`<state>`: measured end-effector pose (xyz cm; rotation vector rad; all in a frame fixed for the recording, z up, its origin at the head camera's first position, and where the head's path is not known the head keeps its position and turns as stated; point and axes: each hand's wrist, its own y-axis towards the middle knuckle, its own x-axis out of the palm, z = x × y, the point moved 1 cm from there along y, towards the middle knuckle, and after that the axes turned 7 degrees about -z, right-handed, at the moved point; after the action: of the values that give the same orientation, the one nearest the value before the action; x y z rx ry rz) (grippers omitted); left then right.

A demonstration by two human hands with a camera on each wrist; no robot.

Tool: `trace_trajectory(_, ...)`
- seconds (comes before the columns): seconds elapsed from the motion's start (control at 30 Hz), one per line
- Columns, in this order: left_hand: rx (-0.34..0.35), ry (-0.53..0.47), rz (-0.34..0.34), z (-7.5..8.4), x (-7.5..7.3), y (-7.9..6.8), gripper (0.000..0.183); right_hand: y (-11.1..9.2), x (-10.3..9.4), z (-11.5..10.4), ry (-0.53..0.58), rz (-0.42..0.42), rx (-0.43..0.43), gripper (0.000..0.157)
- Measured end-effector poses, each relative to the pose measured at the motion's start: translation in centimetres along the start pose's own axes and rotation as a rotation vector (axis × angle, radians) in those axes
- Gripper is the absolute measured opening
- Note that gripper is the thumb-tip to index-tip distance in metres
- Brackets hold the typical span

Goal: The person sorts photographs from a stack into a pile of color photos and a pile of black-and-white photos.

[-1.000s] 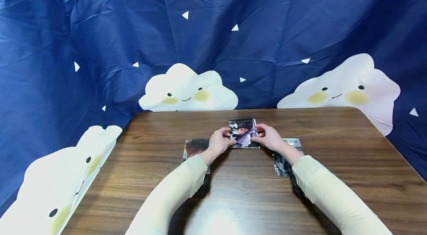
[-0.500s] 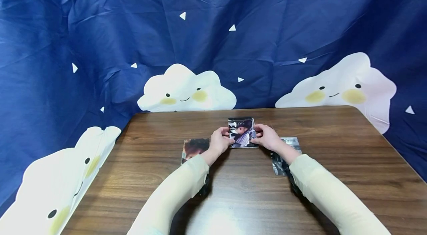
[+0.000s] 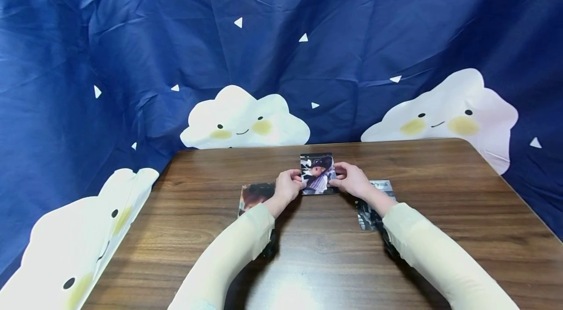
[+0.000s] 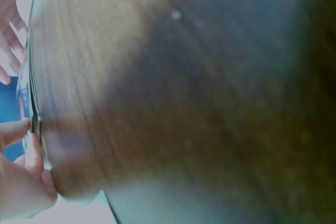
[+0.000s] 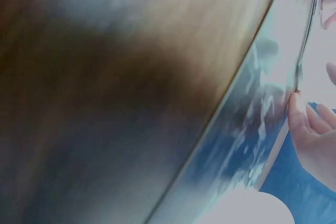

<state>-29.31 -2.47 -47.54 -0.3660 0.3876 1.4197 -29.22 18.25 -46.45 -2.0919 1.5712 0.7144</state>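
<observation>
Both hands meet at a square picture card [image 3: 317,175] near the table's far side, its colourful face showing a figure in purple and dark tones. My left hand [image 3: 288,186] pinches its left edge, thumb in front and fingers behind. At the right edge my right hand [image 3: 352,180] holds it between thumb and fingers. The wrist views show the card [image 4: 24,95] almost edge-on, close over the tabletop. A reddish-brown picture card [image 3: 255,196] lies partly hidden under the left forearm. A grey-blue picture card [image 3: 365,215] lies partly under the right forearm.
The brown wood-grain table [image 3: 316,261] reflects a bright light near its front. Behind its far edge hangs a dark blue cloth [image 3: 281,55] printed with smiling white clouds and small white triangles.
The view has shifted slightly. Both hands stay at the held picture card, whose face looks a little straighter now, and the left thumb overlaps it less. The other two cards lie as before.
</observation>
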Motion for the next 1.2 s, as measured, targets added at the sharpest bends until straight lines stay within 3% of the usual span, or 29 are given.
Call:
trace_trajectory(0.27,-0.012,0.047,0.009,-0.2,-0.1,0.0,0.041,-0.3,0.0,0.0,-0.018,0.033,-0.097,0.053)
trace_trajectory(0.53,0.002,0.017,0.021,-0.2,0.0,-0.4,0.039,-0.1,0.1,-0.4,-0.087,0.066,-0.013,0.058)
trace_trajectory(0.87,0.071,-0.167,0.085,0.5,-0.5,-0.6,0.039,0.3,0.2,-0.7,0.038,0.102,-0.024,0.057)
trace_trajectory(1.2,0.129,-0.265,0.005,1.2,-2.4,-2.2,0.049,-1.4,0.3,-2.7,0.161,0.065,-0.125,0.061)
